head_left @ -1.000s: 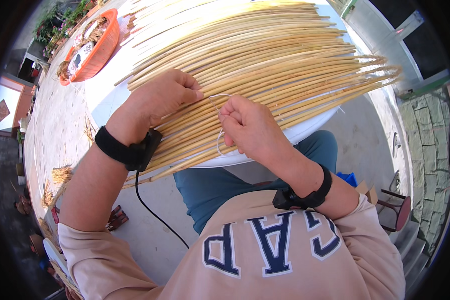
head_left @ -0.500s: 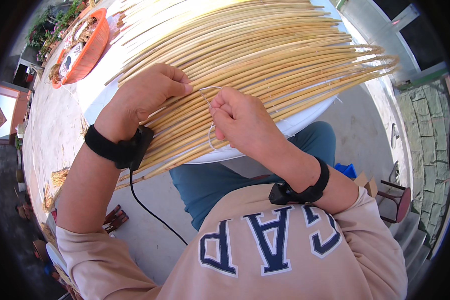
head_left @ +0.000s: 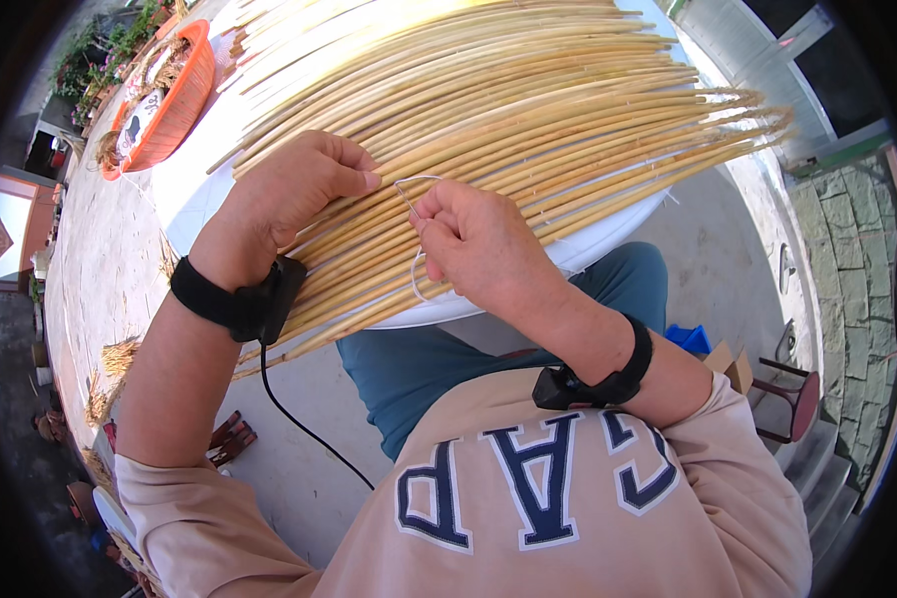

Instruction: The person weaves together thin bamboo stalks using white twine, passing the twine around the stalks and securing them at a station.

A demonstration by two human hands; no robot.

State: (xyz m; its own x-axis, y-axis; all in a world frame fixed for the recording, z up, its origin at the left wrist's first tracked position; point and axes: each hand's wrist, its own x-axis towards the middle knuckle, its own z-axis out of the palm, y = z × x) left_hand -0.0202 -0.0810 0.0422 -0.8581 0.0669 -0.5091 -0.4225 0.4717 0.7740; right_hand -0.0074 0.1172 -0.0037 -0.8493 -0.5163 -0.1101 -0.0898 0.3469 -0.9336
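Observation:
A row of long straw-coloured reed stalks (head_left: 528, 130) lies side by side on a round white table (head_left: 608, 239), with feathery ends at the right. My left hand (head_left: 304, 189) is closed over the stalks, its thumb and forefinger pinching one at the row's middle. Just right of it, my right hand (head_left: 483, 234) pinches a thin white string (head_left: 418, 264) between thumb and curled fingers. From there the string runs up to the stalks by my left thumb, and a loop hangs below my fingers. Short white string pieces cross the stalks farther right.
An orange basin (head_left: 184, 110) with bundled things in it stands at the far left. My knees (head_left: 399, 379) are under the table's near edge. A black cable (head_left: 304, 424) hangs from my left wristband. At the right are a dark red stool (head_left: 802, 404) and a blue object (head_left: 688, 339).
My right hand has shifted very slightly left with the string, and the string's upper part looks straighter. My left hand stays nearly in place on the stalks.

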